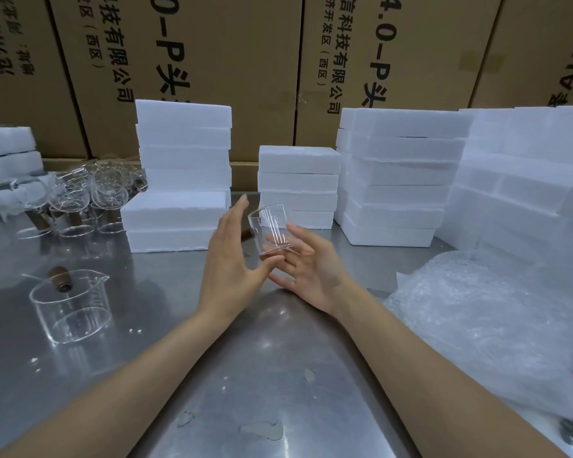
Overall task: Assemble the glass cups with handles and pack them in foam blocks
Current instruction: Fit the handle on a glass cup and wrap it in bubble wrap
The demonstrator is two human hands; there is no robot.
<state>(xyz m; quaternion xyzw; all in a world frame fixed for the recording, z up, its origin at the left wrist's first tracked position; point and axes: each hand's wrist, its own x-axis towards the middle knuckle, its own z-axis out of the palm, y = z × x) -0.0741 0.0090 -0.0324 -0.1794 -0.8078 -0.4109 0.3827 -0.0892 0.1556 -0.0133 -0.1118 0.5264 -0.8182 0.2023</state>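
A small clear glass cup (272, 229) is tilted in the air over the middle of the steel table (245, 375). My right hand (311, 266) lies palm up beneath it, fingers and thumb curled loosely round its base. My left hand (232, 256) stands beside the cup with fingers straight, its thumb touching the cup's bottom edge. A bit of brown handle (245, 233) shows between my left hand and the cup. Another glass cup (70, 305) with a brown wooden handle (60, 279) stands at the front left. White foam blocks (298, 183) are stacked just behind my hands.
Several glass cups with handles (76, 196) cluster at the back left. Taller foam stacks stand left (182, 153) and right (401, 173) of centre, more at the far right (526, 180). Bubble wrap (493, 309) covers the right side. Cardboard boxes (212, 61) wall the back.
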